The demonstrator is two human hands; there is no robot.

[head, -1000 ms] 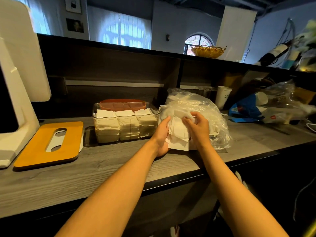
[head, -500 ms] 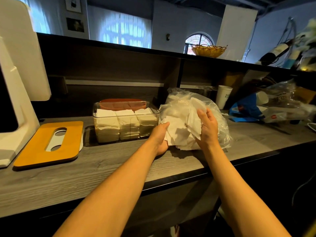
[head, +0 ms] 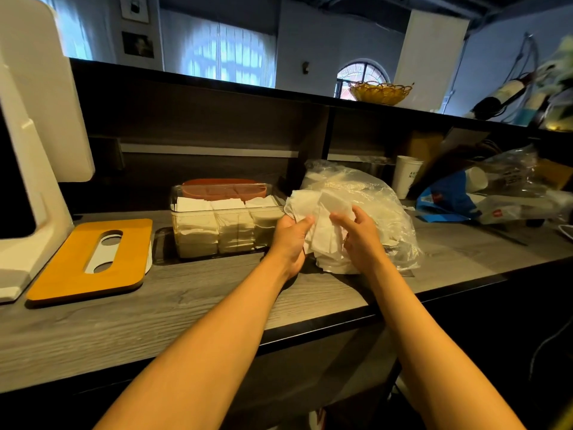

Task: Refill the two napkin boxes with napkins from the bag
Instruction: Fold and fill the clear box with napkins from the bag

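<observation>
Left hand (head: 290, 240) gripping a bunch of white napkins (head: 322, 231) from the left, thumb curled over the front edge, fingers hidden behind the paper. Right hand (head: 361, 238) at the bunch's right side, fingers (head: 341, 219) bent and pinching loose sheets near the top. Bunch held just above the worktop (head: 192, 308), in front of and against the mouth of a clear plastic bag (head: 375, 200) with more napkins inside, lying on the worktop. Just left of the hands, a clear napkin box (head: 223, 223), open on top, filled with three upright stacks of white napkins, with a reddish-brown oval lid (head: 223, 187) resting at its back edge. Further left, near that box, an orange-topped lid with a slot (head: 93, 259), lying flat over a white box. At far left, a white stand (head: 34, 150) touching the orange lid's corner. Right of the bag, a white paper cup (head: 406, 178) against the back panel, then a blue package and crumpled clear plastic (head: 483, 197). On the upper shelf, a yellow woven basket (head: 379, 93).
</observation>
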